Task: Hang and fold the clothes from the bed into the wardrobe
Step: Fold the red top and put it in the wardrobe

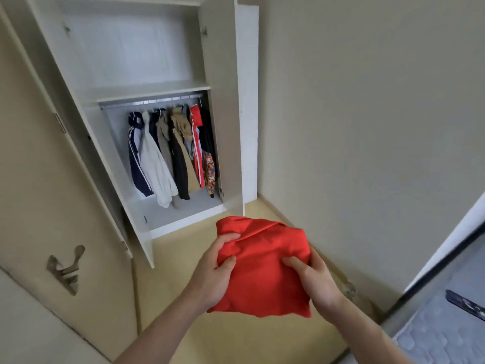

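Note:
A folded red garment (265,266) is held in front of me with both hands. My left hand (212,271) grips its left edge and my right hand (315,277) grips its right edge, thumbs on top. Ahead stands the white wardrobe (147,93) with both doors open. Several jackets (173,153) hang from the rail (152,102) in its lower section. The shelf above the rail is bare. The corner of the bed (446,329) with a grey quilted mattress shows at the lower right.
The open right wardrobe door (246,101) stands against the beige wall. A closed beige door with a cut-out handle (65,269) is at my left. A dark flat object (464,303) lies on the bed. Yellowish floor (236,342) lies between me and the wardrobe.

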The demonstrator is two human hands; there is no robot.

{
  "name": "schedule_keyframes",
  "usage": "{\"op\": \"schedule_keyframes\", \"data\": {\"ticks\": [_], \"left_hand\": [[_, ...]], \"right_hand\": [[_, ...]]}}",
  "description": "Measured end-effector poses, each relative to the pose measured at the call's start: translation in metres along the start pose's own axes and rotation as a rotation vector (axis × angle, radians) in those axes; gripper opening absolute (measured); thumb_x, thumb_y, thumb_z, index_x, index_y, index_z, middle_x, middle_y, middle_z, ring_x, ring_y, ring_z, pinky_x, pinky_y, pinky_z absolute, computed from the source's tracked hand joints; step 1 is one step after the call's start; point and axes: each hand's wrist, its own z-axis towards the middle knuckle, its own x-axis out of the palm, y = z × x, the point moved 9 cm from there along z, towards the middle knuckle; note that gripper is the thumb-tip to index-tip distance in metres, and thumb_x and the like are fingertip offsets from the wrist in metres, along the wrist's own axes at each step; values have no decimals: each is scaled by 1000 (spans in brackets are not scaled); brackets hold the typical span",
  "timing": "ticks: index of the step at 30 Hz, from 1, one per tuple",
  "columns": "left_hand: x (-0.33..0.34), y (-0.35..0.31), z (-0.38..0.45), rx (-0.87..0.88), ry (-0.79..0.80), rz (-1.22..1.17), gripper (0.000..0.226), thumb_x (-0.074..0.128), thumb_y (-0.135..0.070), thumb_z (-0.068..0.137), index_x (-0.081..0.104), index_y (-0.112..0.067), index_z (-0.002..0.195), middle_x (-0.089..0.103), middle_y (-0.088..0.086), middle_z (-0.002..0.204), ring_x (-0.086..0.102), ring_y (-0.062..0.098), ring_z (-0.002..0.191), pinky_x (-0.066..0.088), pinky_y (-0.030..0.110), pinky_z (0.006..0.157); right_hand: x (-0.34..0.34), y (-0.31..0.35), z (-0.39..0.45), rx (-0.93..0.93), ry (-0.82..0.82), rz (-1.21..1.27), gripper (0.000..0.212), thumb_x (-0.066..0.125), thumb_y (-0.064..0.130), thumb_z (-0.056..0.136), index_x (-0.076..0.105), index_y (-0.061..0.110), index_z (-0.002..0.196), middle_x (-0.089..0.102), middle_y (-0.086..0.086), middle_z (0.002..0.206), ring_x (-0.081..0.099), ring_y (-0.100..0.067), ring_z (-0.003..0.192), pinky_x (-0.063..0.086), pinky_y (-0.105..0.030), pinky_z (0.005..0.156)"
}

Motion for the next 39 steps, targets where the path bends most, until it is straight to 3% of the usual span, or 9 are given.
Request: {"op": "schedule_keyframes", "data": {"ticks": [6, 10, 15, 19, 26, 32, 39], "left_hand": [[-70, -14, 115, 30, -130, 8, 51, 55, 2, 98, 64, -42, 122, 65, -32, 117, 62, -5, 108, 45, 7, 85], [-110, -28, 194, 23, -196, 23, 50, 55, 0, 98, 64, -44, 122, 65, -25, 117, 62, -5, 104, 49, 14, 87], [-153, -39, 274, 37, -249, 15, 48, 55, -3, 100, 63, -44, 124, 63, -36, 107, 64, -5, 98, 51, 9, 74], [-197, -42, 326, 44, -302, 26, 49, 59, -8, 99, 60, -51, 124, 64, -25, 114, 65, -6, 94, 53, 11, 71], [-291, -38, 416, 101, -380, 5, 49, 62, -8, 98, 63, -50, 122, 66, -17, 112, 70, 0, 87, 54, 13, 66], [-381, -22, 504, 145, -437, 3, 48, 63, -3, 95, 64, -43, 122, 67, -11, 113, 68, -3, 84, 51, 11, 66], [-457, -8, 606, 180, -451, 3, 50, 66, -1, 91, 67, -40, 120, 68, -9, 115, 66, -9, 83, 48, 6, 67]], "right_hand": [[63, 65, 130, -75, 122, -12, 54, 80, 43, 73, 65, 31, 123, 78, 10, 111, 74, -11, 102, 58, -40, 95], [98, 115, 214, -113, 202, 3, 48, 81, 42, 77, 65, 35, 122, 78, 12, 111, 75, -8, 100, 58, -35, 88], [141, 165, 303, -136, 256, 8, 53, 80, 44, 74, 65, 34, 124, 78, 14, 108, 75, -9, 97, 59, -34, 85], [185, 199, 360, -154, 304, -6, 44, 78, 34, 88, 63, 31, 129, 77, 8, 114, 75, -14, 101, 60, -40, 92], [279, 255, 452, -210, 340, -23, 45, 76, 29, 90, 62, 26, 133, 75, 3, 119, 73, -20, 108, 57, -46, 100], [366, 299, 535, -252, 336, -12, 39, 77, 27, 89, 65, 26, 126, 77, 3, 113, 75, -17, 99, 60, -35, 84], [437, 333, 627, -270, 314, 16, 46, 80, 29, 87, 64, 24, 129, 78, 2, 112, 77, -17, 97, 60, -34, 81]]}}
